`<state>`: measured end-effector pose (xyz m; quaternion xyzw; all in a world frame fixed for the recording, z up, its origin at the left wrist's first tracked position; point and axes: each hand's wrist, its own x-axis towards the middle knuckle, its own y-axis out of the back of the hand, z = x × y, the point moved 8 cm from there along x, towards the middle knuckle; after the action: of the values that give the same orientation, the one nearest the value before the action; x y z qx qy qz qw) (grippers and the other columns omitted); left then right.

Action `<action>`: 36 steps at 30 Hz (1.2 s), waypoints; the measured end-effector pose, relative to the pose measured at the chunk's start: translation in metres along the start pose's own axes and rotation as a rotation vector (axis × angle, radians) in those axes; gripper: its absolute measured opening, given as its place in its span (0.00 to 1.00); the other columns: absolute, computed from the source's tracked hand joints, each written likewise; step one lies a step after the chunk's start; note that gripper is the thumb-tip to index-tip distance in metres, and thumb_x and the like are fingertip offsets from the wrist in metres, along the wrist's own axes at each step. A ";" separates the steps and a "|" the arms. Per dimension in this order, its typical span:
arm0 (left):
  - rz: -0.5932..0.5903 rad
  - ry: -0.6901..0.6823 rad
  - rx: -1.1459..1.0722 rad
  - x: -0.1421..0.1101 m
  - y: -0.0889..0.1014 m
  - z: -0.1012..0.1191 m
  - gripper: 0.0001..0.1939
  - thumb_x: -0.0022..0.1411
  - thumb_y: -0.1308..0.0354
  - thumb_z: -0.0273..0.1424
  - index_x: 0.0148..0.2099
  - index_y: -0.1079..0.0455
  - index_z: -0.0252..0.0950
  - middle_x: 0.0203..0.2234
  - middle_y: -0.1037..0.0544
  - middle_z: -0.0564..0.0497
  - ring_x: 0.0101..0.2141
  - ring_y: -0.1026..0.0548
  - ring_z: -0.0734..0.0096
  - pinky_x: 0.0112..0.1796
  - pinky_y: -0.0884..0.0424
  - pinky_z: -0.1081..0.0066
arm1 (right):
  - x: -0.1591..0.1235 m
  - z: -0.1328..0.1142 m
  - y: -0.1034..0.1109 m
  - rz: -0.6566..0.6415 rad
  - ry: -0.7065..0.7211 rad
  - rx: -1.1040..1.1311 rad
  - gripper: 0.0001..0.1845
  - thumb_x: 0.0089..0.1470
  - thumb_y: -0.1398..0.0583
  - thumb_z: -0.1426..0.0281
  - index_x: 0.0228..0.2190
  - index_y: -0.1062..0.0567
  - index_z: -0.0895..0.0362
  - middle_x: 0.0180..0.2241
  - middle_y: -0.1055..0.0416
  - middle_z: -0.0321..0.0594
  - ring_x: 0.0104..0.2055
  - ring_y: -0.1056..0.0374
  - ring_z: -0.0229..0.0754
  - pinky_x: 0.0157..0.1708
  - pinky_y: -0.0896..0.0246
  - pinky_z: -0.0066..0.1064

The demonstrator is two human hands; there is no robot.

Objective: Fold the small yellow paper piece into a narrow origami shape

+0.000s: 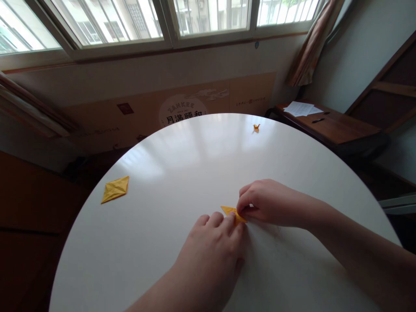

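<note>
Paper, yellow, folded small, is under your fingers on the white round table, near side, a bit R of ctr; partly hidden by your hands. Your L hand is palm-down, fingertips pressing on the paper from the near side; thumb mostly hidden, so can't tell if it's gripping or just pressing. Your R hand comes in from the R w/ thumb + index pinched together on the paper's R part, just beside your L fingertips. 2nd yellow piece, a creased folded diamond, lies flat near the table's L edge, well apart from your hands. Tiny orange-yellow origami bird sits by the far edge, R of ctr. Bkgd: brown side table w/ printed sheets, far R.
</note>
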<state>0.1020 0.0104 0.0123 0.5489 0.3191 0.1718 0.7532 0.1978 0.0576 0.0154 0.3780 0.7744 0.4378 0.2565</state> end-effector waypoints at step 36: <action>0.262 0.008 -0.136 0.003 0.029 -0.028 0.14 0.65 0.43 0.33 0.52 0.29 0.44 0.45 0.22 0.51 0.42 0.24 0.59 0.41 0.27 0.61 | 0.002 0.014 0.021 0.331 0.022 0.189 0.14 0.58 0.43 0.75 0.40 0.18 0.55 0.39 0.21 0.42 0.38 0.26 0.42 0.38 0.33 0.30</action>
<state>0.0883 0.0420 0.0336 0.5328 0.2353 0.2922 0.7585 0.2150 0.0731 0.0267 0.5178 0.7420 0.4035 0.1358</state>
